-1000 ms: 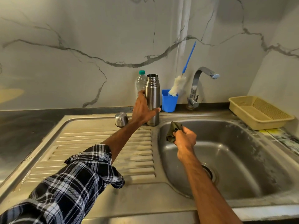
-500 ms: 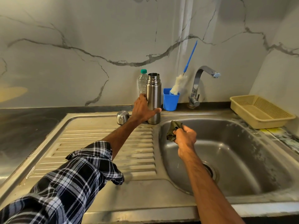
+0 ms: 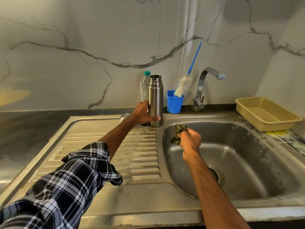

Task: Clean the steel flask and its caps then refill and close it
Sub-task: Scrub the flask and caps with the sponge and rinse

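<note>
On drainboard (image 3: 99, 146), left hand (image 3: 142, 115) fingers wrap upright steel flask (image 3: 156, 100); over basin (image 3: 247, 162), right hand (image 3: 190, 138) fingers clutch green cloth (image 3: 177, 135).

A dark counter (image 3: 24, 133) carries a steel sink unit, with its ribbed drainboard (image 3: 142, 156) on the left and its basin (image 3: 247, 162) on the right. Along the far rim stand a small steel cap (image 3: 124, 116), the upright steel flask (image 3: 156, 103), a clear bottle (image 3: 144, 86) behind it, a blue cup (image 3: 175, 104) and the tap (image 3: 200, 90). A beige basket (image 3: 267, 116) sits at the far right.
</note>
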`<state>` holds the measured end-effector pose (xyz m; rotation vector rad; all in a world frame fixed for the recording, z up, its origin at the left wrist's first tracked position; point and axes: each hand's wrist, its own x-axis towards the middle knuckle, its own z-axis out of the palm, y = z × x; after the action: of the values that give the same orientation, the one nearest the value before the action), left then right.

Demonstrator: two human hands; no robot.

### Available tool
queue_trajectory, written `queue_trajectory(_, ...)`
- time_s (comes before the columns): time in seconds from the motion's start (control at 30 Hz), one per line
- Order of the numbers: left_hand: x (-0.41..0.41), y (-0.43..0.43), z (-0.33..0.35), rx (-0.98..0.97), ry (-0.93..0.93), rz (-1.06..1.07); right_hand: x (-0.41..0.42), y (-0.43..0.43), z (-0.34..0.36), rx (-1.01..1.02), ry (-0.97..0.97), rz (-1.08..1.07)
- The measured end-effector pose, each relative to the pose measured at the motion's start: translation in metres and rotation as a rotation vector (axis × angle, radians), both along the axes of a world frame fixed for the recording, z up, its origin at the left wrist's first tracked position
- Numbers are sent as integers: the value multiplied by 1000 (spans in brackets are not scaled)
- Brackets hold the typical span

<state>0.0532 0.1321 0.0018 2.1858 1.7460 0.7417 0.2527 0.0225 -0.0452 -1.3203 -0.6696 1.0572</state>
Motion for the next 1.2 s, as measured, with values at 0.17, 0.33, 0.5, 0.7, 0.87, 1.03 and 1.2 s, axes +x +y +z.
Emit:
queue_trajectory(0.17, -14, 3, -8, -99, 356, -21, 0, 1, -1, -1, 11, 12)
queue_trajectory(0.33, -13, 2, -4, -51, 472, -16, 1, 2, -1, 4, 12, 9)
queue_trajectory(0.5, -18, -5, -1, -5, 510, 24, 2, 2, -1, 5, 2, 9)
queue_trajectory(0.7, -38, -48, 9, 162, 137, 86, 1, -3, 4, 5, 39, 12)
queue_trajectory(0.87, -14, -99, 3, 74, -233, -9, 5, -13, 16, 6, 180, 92)
queue_trajectory(1.03, 41, -138, -4, -95, -503, -147, 26, -32, 28, 85, 120, 244)
queue_trajectory(1.2, 90, -148, -19, -229, -714, -81, 53, -44, 32, 191, -142, 215)
